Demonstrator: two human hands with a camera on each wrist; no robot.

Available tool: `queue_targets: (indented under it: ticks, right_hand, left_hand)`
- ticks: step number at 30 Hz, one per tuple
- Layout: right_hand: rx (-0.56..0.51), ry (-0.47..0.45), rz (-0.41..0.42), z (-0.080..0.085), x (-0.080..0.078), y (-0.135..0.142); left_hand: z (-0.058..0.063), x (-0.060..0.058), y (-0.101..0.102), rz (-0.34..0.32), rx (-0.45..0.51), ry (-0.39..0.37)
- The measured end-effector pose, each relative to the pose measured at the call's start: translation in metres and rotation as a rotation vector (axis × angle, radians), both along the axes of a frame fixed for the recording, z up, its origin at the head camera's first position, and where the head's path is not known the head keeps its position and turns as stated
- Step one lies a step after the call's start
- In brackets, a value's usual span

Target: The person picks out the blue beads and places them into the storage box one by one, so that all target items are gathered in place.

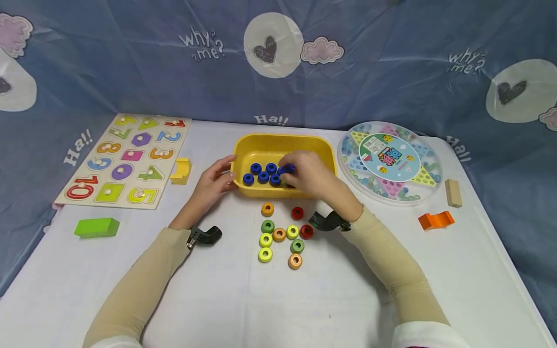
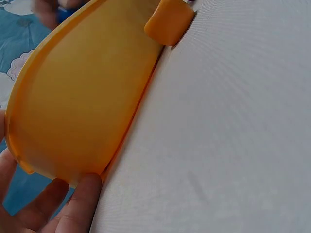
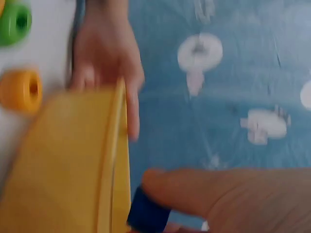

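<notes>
A yellow plastic tray (image 1: 278,192) holds several dark blue ring beads (image 1: 263,177). My left hand (image 1: 213,182) rests against the tray's left end; in the left wrist view its fingertips (image 2: 87,187) touch the outer wall. My right hand (image 1: 311,176) reaches over the tray, pinching a blue bead (image 3: 148,211) that shows at the thumb in the right wrist view. The fingers on the bead's far side are mostly hidden. In front of the tray lie several loose beads: orange (image 1: 267,209), red (image 1: 298,213), green (image 1: 298,246) and yellow-green (image 1: 265,254).
On the left are a number puzzle board (image 1: 119,164), a yellow block (image 1: 181,171) and a green block (image 1: 97,227). A round marble game box (image 1: 390,162) lies on the right, near a wooden block (image 1: 453,193) and an orange arched block (image 1: 436,220). Blue printed cloth (image 1: 278,96) hangs behind.
</notes>
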State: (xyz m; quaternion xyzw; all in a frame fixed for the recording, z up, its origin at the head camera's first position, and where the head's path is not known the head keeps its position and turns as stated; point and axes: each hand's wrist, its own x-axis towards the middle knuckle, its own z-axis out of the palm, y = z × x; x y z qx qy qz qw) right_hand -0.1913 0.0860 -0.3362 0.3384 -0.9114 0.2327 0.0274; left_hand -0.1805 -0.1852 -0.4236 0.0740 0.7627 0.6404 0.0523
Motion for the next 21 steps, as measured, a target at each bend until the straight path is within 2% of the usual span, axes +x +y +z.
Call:
queue_targets:
  ticks: [3,6,10,15,21]
  right_hand:
    - [0.065,-0.034,-0.146,-0.005,-0.014,0.012]
    - [0.144,-0.106,-0.218,-0.013,-0.024,0.018]
    - [0.240,-0.201,-0.229,-0.023,-0.032,0.022]
    - [0.250,-0.247,-0.228,-0.028,-0.036,0.023]
    - [0.246,-0.252,-0.242,-0.029,-0.037,0.022]
  left_hand:
    - [0.000,-0.001,0.000,0.005,-0.003,0.000]
    - [0.001,0.000,0.001,0.010,-0.008,-0.003]
    - [0.008,0.003,0.002,0.005,-0.002,-0.012]
    - [0.018,0.008,0.005,-0.004,0.000,-0.011]
    - [0.006,0.002,0.002,0.004,-0.002,-0.006]
